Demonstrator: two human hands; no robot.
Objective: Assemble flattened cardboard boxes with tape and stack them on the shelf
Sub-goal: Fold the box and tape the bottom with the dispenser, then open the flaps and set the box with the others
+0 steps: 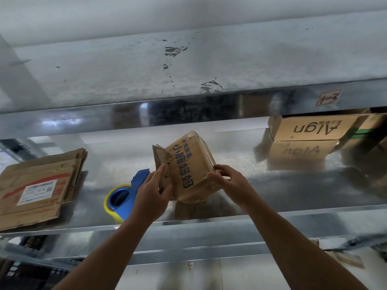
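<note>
A small brown box [189,164] with dark blue print is held up, tilted, just above the middle of a shiny metal shelf [293,185], between both hands. The left hand [151,193] grips the box's ragged left flap: its fingers [160,171] are pressed together and curled round the flap's edge, pinching the cardboard against the thumb. The right hand [229,182] holds the lower right corner, with its fingers [219,167] curled over the edge of the box and the thumb pressed on the near face. Whether the bottom of the box touches the shelf cannot be told. Just left of the left hand, a blue tape dispenser [123,197] with a yellow roll lies on the shelf, partly hidden by the wrist. Farther left, near the shelf's front edge, lies a stack of flat boxes [39,187]; the top one bears a white label and red stripes. At the right rear of the shelf stands a built box [310,128] printed "Algn", upside down, mirrored in the metal below it. Above runs an upper shelf [146,70], scuffed, with a small tag [328,97] marked "1-3" on its front rail.
</note>
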